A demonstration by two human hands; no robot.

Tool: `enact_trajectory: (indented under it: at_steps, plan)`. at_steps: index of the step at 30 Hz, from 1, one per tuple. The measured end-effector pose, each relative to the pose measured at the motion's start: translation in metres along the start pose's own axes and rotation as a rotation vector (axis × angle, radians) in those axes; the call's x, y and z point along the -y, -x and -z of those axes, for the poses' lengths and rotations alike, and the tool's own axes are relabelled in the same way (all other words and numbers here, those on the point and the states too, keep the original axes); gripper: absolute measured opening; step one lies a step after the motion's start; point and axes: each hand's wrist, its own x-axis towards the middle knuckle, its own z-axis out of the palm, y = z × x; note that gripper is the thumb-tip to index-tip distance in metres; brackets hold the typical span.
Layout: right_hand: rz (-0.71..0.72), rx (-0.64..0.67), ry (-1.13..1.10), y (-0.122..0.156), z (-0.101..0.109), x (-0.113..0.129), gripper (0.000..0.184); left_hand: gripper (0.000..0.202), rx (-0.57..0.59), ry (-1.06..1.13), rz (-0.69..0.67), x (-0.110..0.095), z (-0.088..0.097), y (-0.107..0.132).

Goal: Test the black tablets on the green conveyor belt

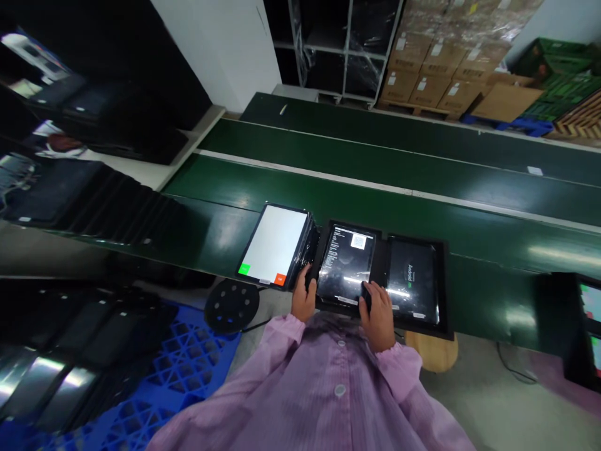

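My left hand (304, 299) is closed at the near left edge of a black two-slot tray (444, 282), thumb on top. In the tray's left slot lies a tablet (345, 263) showing white text and a QR code. My right hand (378, 313) has its fingers bent over that tablet's near right corner, between the two slots; the fingertips are partly hidden. A second tablet (413, 279) with an Android start screen fills the right slot. Just left of the tray, another tablet (273, 244) with a white screen and green and red corner boxes tops a stack.
Green conveyor belts (300, 153) run across ahead. Rows of black devices (94, 200) stand at the left, more lie over a blue pallet (188, 351). Lit screens (592, 307) are at the right edge. Below are a round black stool (231, 305) and a wooden stool seat (432, 352). Cartons (422, 88) stand behind.
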Motion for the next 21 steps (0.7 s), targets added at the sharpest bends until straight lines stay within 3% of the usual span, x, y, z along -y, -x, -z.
enact_trajectory:
  at_steps: [15,21]
  plan:
    - [-0.015,-0.015,-0.011,-0.004,0.0,-0.003,0.039,0.047,-0.027,0.012,-0.023,0.003,-0.001,-0.001]
    - [0.273,0.273,-0.106,-0.003,-0.009,0.027,0.04,0.046,-0.016,0.01,-0.055,0.004,0.0,-0.002]
